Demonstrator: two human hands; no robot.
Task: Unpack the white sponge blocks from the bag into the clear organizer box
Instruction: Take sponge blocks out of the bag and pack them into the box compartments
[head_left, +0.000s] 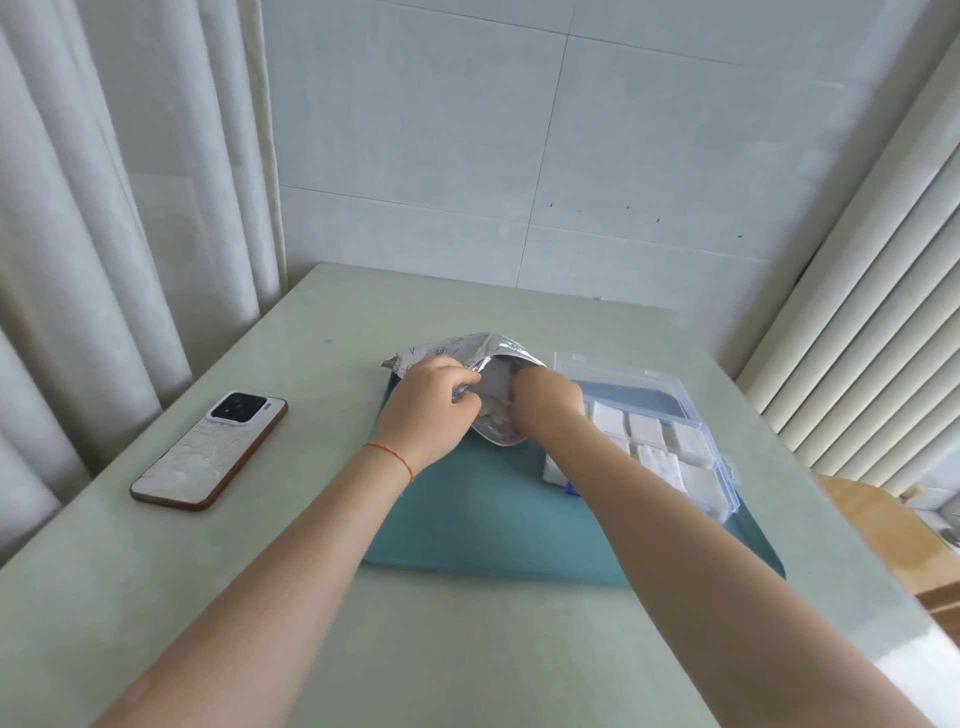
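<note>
Head view: left hand (434, 410) pinches the foil bag (467, 351) mouth open on the teal mat (493, 519); right hand (545, 402) reaches inside, its grip hidden. Sponge blocks (649, 436) already crowd the clear organizer box (727, 467), so another could spill onto the tabletop (311, 623).

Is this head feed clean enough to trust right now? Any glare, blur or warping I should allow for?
Head view: soft, even daylight; faint shadows. Wide-angle warping bows the curtain and table edges. Left hand and right hand look slightly soft at the silver bag. Mild sheen on the clear organizer box lid.
</note>
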